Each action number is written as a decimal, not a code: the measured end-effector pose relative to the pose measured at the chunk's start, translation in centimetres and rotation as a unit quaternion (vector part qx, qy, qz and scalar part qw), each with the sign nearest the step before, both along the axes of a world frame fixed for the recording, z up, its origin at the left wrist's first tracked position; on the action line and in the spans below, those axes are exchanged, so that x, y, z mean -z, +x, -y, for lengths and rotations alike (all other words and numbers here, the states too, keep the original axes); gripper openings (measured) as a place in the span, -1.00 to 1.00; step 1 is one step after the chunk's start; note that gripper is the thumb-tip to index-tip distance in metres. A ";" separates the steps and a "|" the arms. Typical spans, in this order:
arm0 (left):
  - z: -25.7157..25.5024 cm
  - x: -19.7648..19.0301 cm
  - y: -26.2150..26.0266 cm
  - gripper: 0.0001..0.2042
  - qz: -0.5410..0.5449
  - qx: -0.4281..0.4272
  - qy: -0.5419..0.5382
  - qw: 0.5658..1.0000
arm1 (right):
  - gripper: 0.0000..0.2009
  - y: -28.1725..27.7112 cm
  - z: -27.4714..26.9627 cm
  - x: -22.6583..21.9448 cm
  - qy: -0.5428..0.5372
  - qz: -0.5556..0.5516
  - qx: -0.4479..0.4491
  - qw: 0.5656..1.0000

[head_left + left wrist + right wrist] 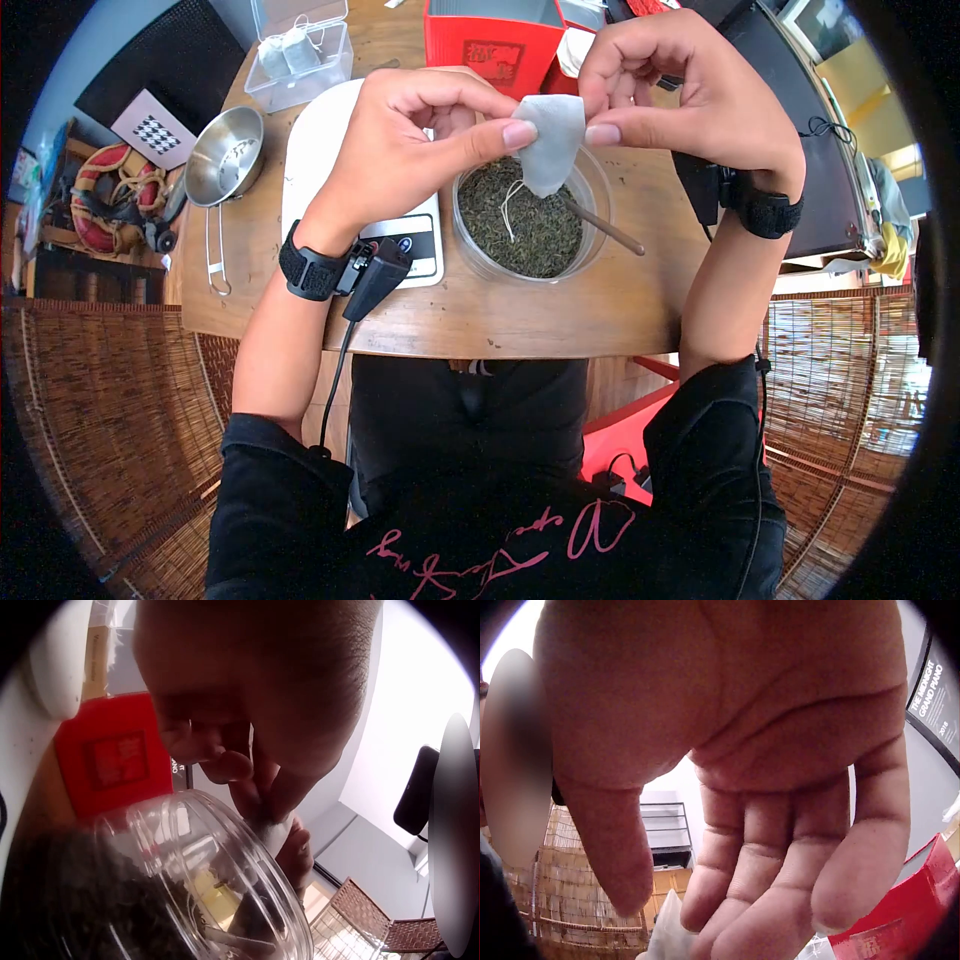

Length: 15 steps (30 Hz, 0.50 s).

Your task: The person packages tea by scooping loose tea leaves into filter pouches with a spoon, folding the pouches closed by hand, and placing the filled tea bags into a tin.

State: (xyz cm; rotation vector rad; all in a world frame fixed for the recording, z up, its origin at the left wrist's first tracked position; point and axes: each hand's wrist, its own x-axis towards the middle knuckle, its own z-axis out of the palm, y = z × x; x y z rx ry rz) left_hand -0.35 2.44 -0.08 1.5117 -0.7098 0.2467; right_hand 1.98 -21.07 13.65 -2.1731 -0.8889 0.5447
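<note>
Between thumb and forefinger, my left hand [400, 150] pinches a white tea bag [553, 150] by its left edge. The bag hangs pointed end down, with its string [506, 212] dangling below. My right hand [700, 100] is at the bag's right edge, thumb and forefinger apart, the other fingers loosely bent. In the right wrist view the tea bag [671, 934] shows between thumb and fingertips. Below is a clear round tub [600, 190] of dried tea leaves [530, 240], with a brown stick-like handle [618, 230] leaning over its rim. The left wrist view shows the tub [262, 847] close up.
A white kitchen scale [427, 250] lies under my left forearm. To its left is a steel ladle-like pan [225, 160]. Behind stand a clear box [310, 85] with filled tea bags and a red box [490, 55]. The wooden table's front edge [480, 352] is near my body.
</note>
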 end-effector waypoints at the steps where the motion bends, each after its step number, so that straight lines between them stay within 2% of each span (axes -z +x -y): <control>1: 0.1 0.0 0.0 -0.84 0.001 0.000 0.000 1.000 | -0.89 0.6 0.4 0.9 -0.002 0.063 -0.050 0.997; 2: 0.1 0.0 -0.1 -0.84 0.002 0.001 -0.005 1.000 | -0.85 0.9 0.4 1.2 -0.005 0.127 -0.099 0.987; 4: 0.0 -0.4 -0.3 -0.84 0.004 0.003 -0.009 1.000 | -0.85 0.8 0.0 1.4 -0.019 0.110 -0.093 0.989; 6: -0.6 -1.2 -0.8 -0.87 -0.038 -0.005 0.107 0.993 | -0.85 0.7 -0.2 1.4 -0.032 0.090 -0.088 0.992; 8: -0.6 -0.7 -0.5 -0.88 -0.043 -0.007 0.083 0.996 | -0.84 1.0 0.0 1.0 -0.053 0.176 -0.122 0.975; 9: -0.6 -0.6 -0.4 -0.88 -0.045 -0.009 0.057 0.997 | -0.84 1.2 0.3 1.2 -0.053 0.176 -0.122 0.975; 11: -0.6 -0.8 -0.5 -0.88 -0.045 -0.004 0.066 0.997 | -0.85 1.4 0.7 1.8 0.005 0.105 -0.067 0.992; 15: -0.3 -0.4 -0.3 -0.83 -0.005 0.015 0.047 0.999 | -0.84 1.3 0.0 2.4 0.001 0.112 -0.098 0.989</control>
